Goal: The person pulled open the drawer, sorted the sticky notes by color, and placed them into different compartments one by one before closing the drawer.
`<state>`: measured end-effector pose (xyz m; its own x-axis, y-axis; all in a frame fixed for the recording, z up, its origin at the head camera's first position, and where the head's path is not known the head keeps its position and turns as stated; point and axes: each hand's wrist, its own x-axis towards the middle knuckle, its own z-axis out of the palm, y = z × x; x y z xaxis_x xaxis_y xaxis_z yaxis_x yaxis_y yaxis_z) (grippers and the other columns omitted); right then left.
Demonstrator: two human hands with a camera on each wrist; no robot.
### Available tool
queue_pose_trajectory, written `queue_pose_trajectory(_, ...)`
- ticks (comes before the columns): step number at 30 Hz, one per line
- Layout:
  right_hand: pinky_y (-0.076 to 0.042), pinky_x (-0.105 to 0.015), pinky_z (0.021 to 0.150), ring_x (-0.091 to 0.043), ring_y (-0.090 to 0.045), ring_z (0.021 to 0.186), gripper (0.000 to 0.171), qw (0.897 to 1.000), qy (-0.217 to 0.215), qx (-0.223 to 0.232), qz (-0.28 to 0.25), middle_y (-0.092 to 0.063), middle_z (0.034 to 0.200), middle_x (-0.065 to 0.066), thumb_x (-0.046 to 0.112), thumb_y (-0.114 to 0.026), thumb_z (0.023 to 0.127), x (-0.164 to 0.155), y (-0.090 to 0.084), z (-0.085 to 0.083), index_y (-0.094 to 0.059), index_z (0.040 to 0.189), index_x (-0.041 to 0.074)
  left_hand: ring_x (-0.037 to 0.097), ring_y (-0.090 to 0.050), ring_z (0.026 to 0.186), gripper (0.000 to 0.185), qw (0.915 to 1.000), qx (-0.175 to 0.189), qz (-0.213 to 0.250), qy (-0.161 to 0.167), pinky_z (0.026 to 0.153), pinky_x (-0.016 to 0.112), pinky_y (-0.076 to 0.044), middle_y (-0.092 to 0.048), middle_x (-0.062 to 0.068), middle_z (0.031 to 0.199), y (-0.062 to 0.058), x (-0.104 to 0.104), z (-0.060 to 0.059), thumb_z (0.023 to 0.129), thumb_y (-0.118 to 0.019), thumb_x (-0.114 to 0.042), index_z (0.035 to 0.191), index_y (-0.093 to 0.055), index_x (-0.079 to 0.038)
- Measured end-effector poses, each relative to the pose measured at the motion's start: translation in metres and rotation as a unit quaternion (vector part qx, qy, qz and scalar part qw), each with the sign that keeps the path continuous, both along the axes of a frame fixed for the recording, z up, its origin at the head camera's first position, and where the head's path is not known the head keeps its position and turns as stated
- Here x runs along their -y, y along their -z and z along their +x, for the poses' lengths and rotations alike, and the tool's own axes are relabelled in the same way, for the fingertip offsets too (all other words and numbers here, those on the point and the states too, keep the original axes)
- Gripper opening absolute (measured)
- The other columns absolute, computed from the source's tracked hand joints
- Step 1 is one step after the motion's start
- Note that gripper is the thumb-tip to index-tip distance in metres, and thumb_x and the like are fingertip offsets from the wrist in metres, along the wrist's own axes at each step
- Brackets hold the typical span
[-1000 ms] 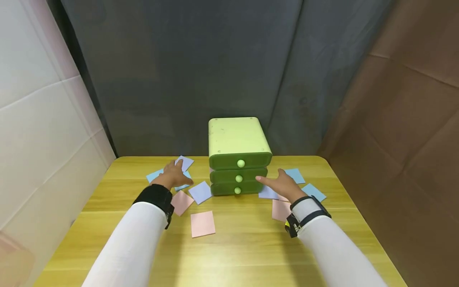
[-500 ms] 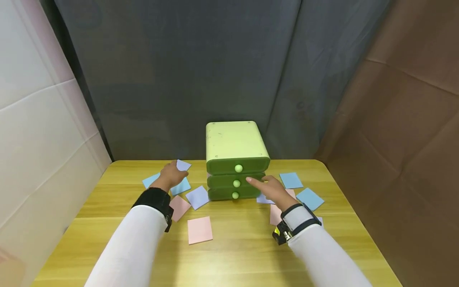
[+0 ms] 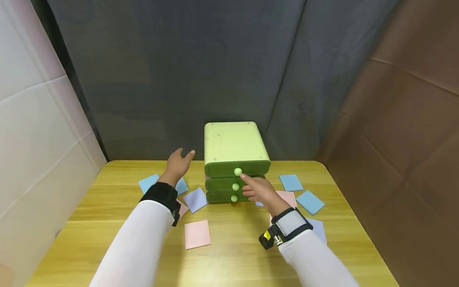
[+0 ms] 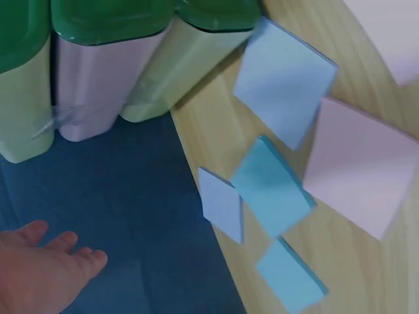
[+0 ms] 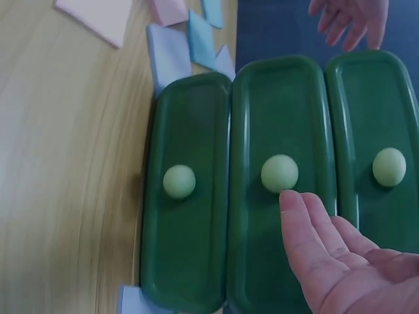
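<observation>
A small three-drawer cabinet [image 3: 234, 141] stands at the back of the table, with a pale green top, dark green drawer fronts and round knobs. My left hand [image 3: 177, 165] is raised to the left of it, empty, fingers spread; the left wrist view shows this hand [image 4: 49, 268] over the dark backdrop. In front of the drawers is my right hand [image 3: 263, 192], empty, its fingers extended. In the right wrist view its fingertips [image 5: 294, 199] are close to the middle knob [image 5: 279, 173]; contact cannot be told. All three drawers look closed.
Square sticky-note pads lie on both sides of the cabinet: blue [image 3: 291, 182], purple [image 3: 195, 200] and pink [image 3: 197, 234]. Several overlap in the left wrist view. The wooden table [image 3: 229, 267] is bordered by a dark curtain [image 3: 201, 79] behind and cloths at the sides.
My left hand has lifted away from the pads on the left and moved toward the cabinet's side. My right hand has moved left from the right-hand pads to in front of the drawers.
</observation>
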<state>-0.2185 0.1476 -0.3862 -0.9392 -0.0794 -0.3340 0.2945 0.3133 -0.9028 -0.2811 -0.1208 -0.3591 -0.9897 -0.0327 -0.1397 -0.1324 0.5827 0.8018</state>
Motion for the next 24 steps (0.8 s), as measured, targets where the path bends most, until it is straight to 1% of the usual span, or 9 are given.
queue_pose_trajectory(6,-0.048,-0.044,0.1,-0.035,-0.059,0.115,0.072,0.999,0.015,0.004,-0.038,-0.057,0.129,-0.025,0.05,-0.052,0.096,0.007,0.002,0.009,-0.039,0.142,-0.004,0.04,-0.014,0.145,0.073,0.9972,0.001,0.074,-0.005,0.115,0.055,-0.023,-0.011,0.02,0.16,-0.005,-0.011,-0.003,0.102,-0.039,-0.047,0.155,-0.01,-0.007)
queue_pose_trajectory(8,-0.049,-0.042,0.099,-0.033,-0.06,0.114,0.07,0.998,0.02,0.008,-0.052,-0.058,0.129,-0.025,0.049,-0.053,0.096,0.009,0.003,0.011,-0.041,0.141,-0.004,0.039,-0.014,0.145,0.074,0.9964,0.001,0.085,-0.009,0.115,0.054,-0.023,-0.011,0.019,0.16,-0.007,-0.014,-0.005,0.101,-0.041,-0.047,0.155,-0.01,-0.008)
queue_pose_trajectory(16,-0.051,-0.04,0.096,-0.032,-0.062,0.113,0.066,0.995,0.028,0.017,-0.096,-0.057,0.13,-0.024,0.046,-0.05,0.099,0.015,0.004,0.016,-0.044,0.139,-0.006,0.037,-0.016,0.145,0.075,0.9954,0.005,0.095,-0.014,0.115,0.053,-0.025,-0.013,0.016,0.16,-0.011,-0.023,-0.011,0.099,-0.046,-0.044,0.155,-0.012,-0.009)
queue_pose_trajectory(21,-0.051,-0.041,0.096,-0.034,-0.061,0.113,0.062,0.993,0.039,0.016,-0.114,-0.057,0.129,-0.025,0.043,-0.049,0.1,0.019,0.003,0.018,-0.046,0.136,-0.008,0.035,-0.018,0.145,0.073,0.9951,-0.008,0.098,-0.007,0.115,0.05,-0.026,-0.017,0.017,0.159,-0.014,-0.031,-0.018,0.099,-0.048,-0.041,0.155,-0.015,-0.007)
queue_pose_trajectory(24,-0.052,-0.039,0.094,-0.032,-0.063,0.11,0.058,0.992,0.051,0.016,-0.119,-0.059,0.126,-0.024,0.04,-0.049,0.1,0.022,0.004,0.02,-0.049,0.134,-0.007,0.034,-0.019,0.145,0.07,0.9946,-0.012,0.103,-0.006,0.116,0.048,-0.026,-0.019,0.016,0.159,-0.016,-0.036,-0.02,0.099,-0.049,-0.038,0.154,-0.018,-0.006)
